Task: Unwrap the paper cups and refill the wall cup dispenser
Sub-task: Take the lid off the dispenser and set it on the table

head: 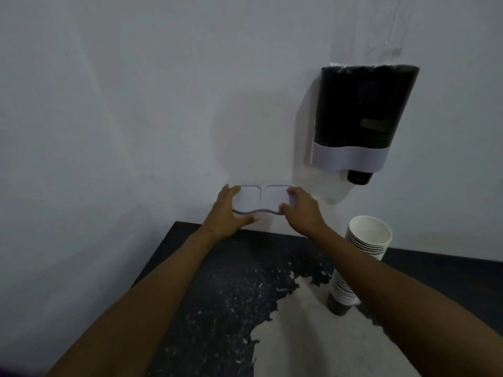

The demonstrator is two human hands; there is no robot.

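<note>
Mounted on the pale wall, upper right: wall cup dispenser (362, 115), a dark, smoky, translucent body tapering downward, banded at its base by a smooth light-grey collar, top open with crinkled clear plastic wrap (392, 36) rising out of it against the wall. Inside the dark body, faint stacked rims, too dim to count. Poking out below the collar, the black bottom of one cup (359, 176). Below and left of the dispenser, held flat in front of the wall above the far edge of the tabletop: dispenser lid (262, 198), light grey, smooth plastic, kidney-like outline with two rounded-square recessed panels side by side. Left hand (227, 213) clamped on the lid's left end, fingers curled over the top edge, thumb stretched along beneath. Right hand (300, 208) clamped on the lid's right end, fingers wrapped over the top, thumb pressed to the near edge. Standing near the tabletop's right side, close to the far edge: stack of paper cups (359, 257), unwrapped, leaning slightly, white inside, many thin ridged rims, black outer wall showing on the bottom cup. Beneath all: tabletop (217, 295), black, rough, flecked, with a large worn pale patch toward the near edge.
</note>
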